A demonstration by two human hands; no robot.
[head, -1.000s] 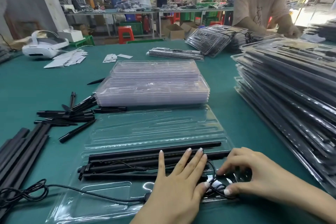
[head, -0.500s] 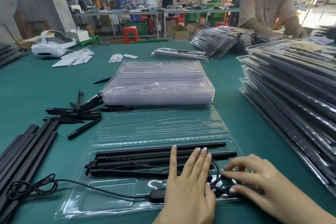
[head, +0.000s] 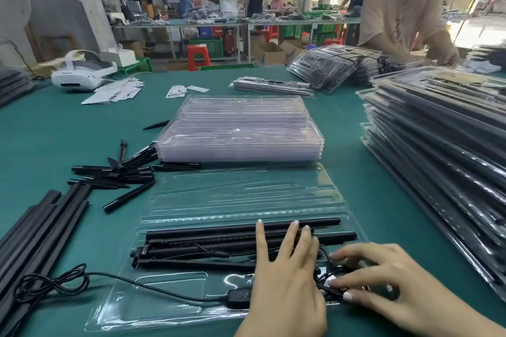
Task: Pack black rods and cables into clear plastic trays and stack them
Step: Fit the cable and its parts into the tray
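An open clear plastic tray lies on the green table in front of me. Several long black rods sit in its near half. My left hand rests flat on the rods with straight fingers. A black cable with an inline switch runs from a loose coil at the left across the tray's front. My right hand arches over the bundled cable end at the tray's right, thumb and fingertips pinching it.
A stack of empty clear trays stands behind the open one. Packed trays pile high at the right. Loose long rods and short black rods lie at the left. A person works across the table.
The cable has been drawn to the right, and its inline switch now lies inside the tray's front. Both hands stay on the tray, the right one still working the cable bundle.
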